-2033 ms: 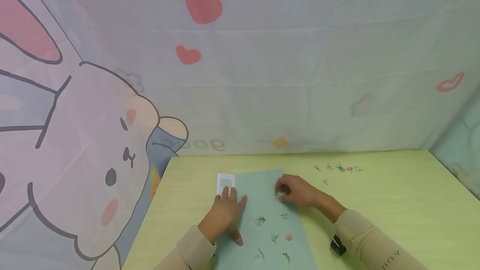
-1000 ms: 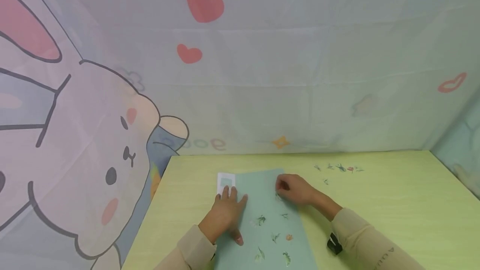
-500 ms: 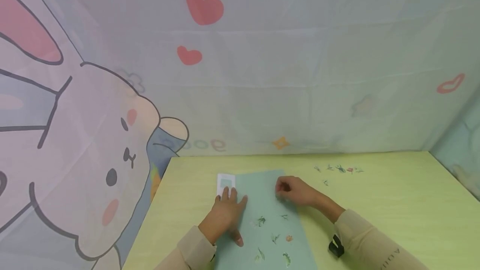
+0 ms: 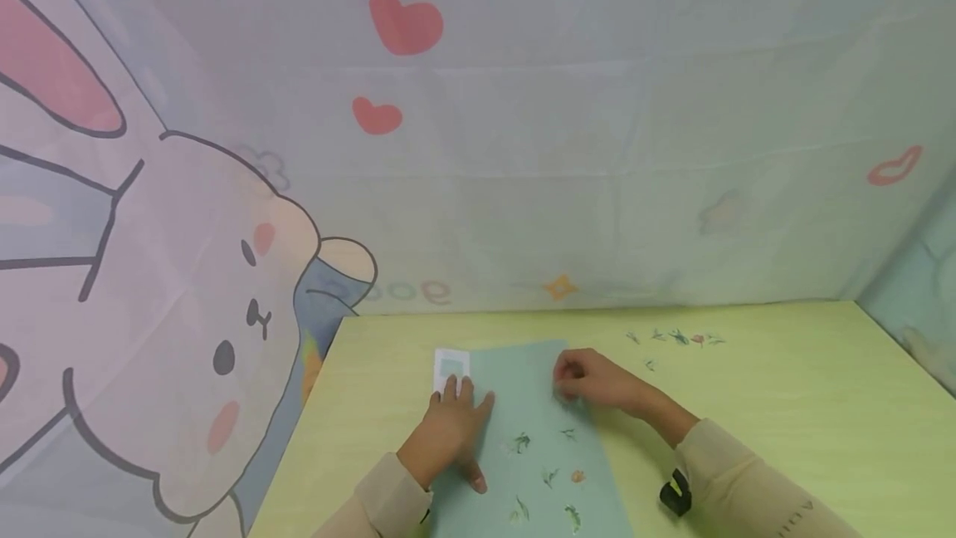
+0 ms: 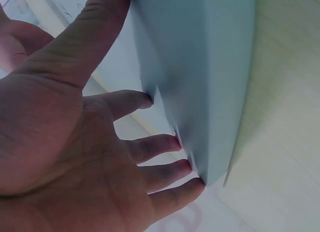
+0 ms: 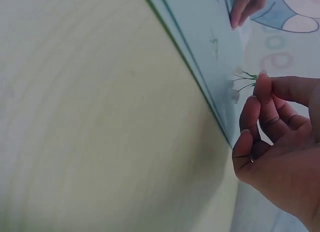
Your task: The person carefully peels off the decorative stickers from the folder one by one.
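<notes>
My right hand [image 4: 597, 380] is over the upper right part of a pale blue-green sheet [image 4: 515, 380]. Between its thumb and index finger it pinches a small flower sticker [image 6: 245, 83] with pale blooms and thin green stems, plain in the right wrist view but hidden by the fingers from the head. With fingers spread, my left hand [image 4: 448, 434] rests on the sheet's left side. Its fingertips reach a white label [image 4: 451, 362]. Below the hands, several plant stickers, such as a leafy sprig [image 4: 520, 442] and an orange flower [image 4: 577, 476], lie on the sheet.
More small plant stickers [image 4: 678, 337] lie on the yellow-green table [image 4: 784, 405] at the back right. A black object [image 4: 675, 495] sits at my right sleeve. Behind the table hangs a printed cloth [image 4: 523, 148] with hearts and a rabbit.
My right hand has shifted slightly to the right, and the sticker once visible under its fingertips is now hidden from the head view. The left hand has stayed in place.
</notes>
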The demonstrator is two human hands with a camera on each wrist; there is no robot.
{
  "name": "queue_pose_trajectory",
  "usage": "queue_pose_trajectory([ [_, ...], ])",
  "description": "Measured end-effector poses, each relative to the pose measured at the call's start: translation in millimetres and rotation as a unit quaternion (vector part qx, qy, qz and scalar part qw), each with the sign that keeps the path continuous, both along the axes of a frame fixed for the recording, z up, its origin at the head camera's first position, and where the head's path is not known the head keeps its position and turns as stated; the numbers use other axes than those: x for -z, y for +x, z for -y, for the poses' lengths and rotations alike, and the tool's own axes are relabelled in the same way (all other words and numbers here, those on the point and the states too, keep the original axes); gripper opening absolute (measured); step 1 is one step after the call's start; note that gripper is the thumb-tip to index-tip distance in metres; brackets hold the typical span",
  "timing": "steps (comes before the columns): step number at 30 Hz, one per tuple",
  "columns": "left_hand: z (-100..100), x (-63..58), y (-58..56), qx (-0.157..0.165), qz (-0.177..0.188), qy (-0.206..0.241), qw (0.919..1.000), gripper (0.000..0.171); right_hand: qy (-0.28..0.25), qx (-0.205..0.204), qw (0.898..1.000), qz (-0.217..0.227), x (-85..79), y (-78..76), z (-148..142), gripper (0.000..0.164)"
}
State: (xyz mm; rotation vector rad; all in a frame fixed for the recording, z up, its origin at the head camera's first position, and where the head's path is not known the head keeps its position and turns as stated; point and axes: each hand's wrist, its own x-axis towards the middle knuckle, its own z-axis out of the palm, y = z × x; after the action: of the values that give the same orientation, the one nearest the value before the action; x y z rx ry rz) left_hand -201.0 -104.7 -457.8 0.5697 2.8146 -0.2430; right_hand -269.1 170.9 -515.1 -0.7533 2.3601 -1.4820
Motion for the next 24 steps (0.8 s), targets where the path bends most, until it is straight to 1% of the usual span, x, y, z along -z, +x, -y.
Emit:
queue_pose_trajectory([
  [6,1,0.2,1.1,0.004,-0.007,0.004,1.0000,0.130,-0.024,-0.016,1.000,0.005,-8.2,1.2,-5,0.009],
  [10,2,1.2,0.6,0.004,-0.007,0.005,1.0000,0.130,-0.025,-0.009,1.000,-0.002,-10.2,3.9,-9,0.007],
  [17,1,2.2,0.2,0.008,-0.015,-0.006,0.9998,0.130,0.011,0.005,0.999,-0.048,-3.8,7.1,-15,0.009],
  [21,1,2.7,-0.1,0.009,-0.015,-0.005,0.9998,0.130,0.023,0.015,0.998,-0.062,1.6,8.3,-19,0.008],
  [24,1,2.4,0.1,0.007,-0.013,-0.004,0.9999,0.130,0.023,0.028,0.997,-0.070,4.0,8.8,-20,0.007],
])
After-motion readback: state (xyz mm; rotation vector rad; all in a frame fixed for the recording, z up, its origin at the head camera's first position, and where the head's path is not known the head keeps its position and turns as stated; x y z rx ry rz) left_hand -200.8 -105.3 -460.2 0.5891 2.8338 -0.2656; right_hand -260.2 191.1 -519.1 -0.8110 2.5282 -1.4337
